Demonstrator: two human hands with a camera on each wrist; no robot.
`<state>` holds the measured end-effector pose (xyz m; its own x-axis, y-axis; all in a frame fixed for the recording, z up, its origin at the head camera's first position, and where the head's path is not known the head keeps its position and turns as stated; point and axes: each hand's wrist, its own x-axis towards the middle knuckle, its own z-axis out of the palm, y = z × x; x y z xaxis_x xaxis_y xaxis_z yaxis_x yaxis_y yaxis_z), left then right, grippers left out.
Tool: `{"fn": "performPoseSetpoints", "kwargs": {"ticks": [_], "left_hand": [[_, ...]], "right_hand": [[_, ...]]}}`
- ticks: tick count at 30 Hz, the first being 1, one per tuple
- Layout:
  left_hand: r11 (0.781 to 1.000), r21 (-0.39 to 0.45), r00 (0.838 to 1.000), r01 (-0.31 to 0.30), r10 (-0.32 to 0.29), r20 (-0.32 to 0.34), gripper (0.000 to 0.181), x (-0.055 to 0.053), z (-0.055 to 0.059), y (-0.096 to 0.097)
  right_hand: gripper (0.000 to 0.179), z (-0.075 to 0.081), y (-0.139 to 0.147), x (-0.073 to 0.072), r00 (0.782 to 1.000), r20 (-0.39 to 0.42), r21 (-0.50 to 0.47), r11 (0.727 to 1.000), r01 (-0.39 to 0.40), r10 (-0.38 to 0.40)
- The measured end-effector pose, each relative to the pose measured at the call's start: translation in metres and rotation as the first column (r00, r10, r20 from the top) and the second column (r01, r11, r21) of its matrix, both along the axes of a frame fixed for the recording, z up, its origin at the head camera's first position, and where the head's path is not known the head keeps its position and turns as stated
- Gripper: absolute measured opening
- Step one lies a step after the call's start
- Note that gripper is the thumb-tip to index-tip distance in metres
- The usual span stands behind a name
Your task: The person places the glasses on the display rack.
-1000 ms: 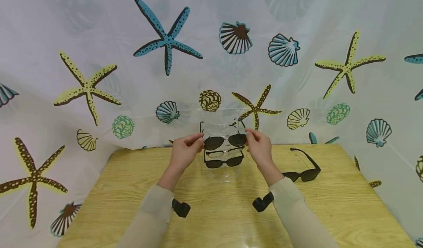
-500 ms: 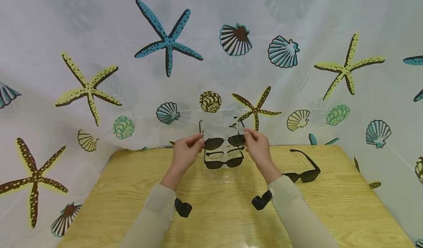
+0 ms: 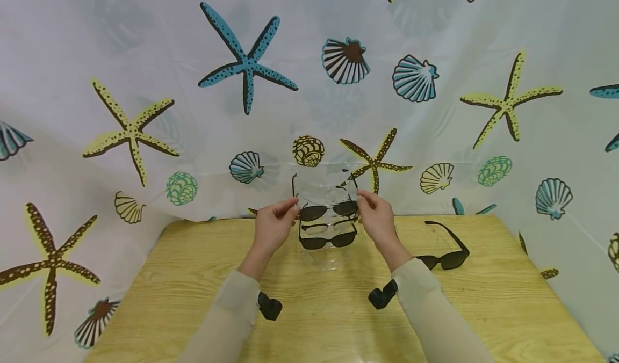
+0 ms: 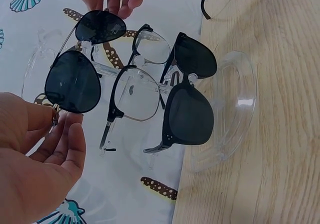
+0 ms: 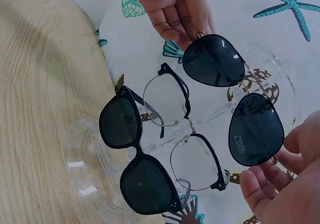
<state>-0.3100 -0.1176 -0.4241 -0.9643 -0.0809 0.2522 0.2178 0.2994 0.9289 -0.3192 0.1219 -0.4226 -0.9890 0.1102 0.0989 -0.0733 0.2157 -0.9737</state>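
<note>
Dark-lensed aviator sunglasses (image 3: 313, 213) with a thin metal frame sit at the upper part of a clear plastic display stand (image 4: 245, 104). My left hand (image 3: 273, 226) pinches them by the hinge on the left side. At the opposite hinge, my right hand (image 3: 378, 218) holds them between thumb and fingers. Just below on the stand are clear half-rim glasses (image 5: 197, 161), black along the top. Lowest are black-framed sunglasses (image 4: 191, 114). Whether the aviators' bridge rests fully on the stand, I cannot tell.
Another pair of black sunglasses (image 3: 452, 259) lies on the wooden table (image 3: 203, 277), right of the stand, partly behind my right forearm. A white cloth (image 3: 290, 105) printed with starfish and shells hangs behind and at both sides.
The head view has shifted slightly, so the scene sits a little lower. Both hands keep hold of the aviator sunglasses, with the left forearm slightly further right and the right hand barely moved.
</note>
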Motion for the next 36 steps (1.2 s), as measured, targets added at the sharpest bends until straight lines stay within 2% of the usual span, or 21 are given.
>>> {"fn": "performPoseSetpoints", "kwargs": {"ticks": [13, 21, 36], "left_hand": [[1.000, -0.004, 1.000, 0.002, -0.002, -0.011, 0.031, -0.0009, -0.0035, -0.0013], [1.000, -0.027, 0.999, 0.002, -0.003, -0.037, 0.031, -0.0015, -0.0034, -0.0012], [1.000, -0.017, 0.999, 0.011, -0.012, -0.030, 0.031, 0.0008, -0.0050, -0.0010]], "right_hand": [[0.040, 0.0006, -0.0009, -0.0021, 1.000, 0.030, -0.001, 1.000, -0.010, 0.010], [0.040, 0.0008, -0.0015, -0.0029, 1.000, 0.022, 0.002, 1.000, -0.001, 0.001], [0.040, -0.0017, -0.0009, -0.0040, 0.999, 0.036, 0.012, 1.000, -0.006, 0.005]]}}
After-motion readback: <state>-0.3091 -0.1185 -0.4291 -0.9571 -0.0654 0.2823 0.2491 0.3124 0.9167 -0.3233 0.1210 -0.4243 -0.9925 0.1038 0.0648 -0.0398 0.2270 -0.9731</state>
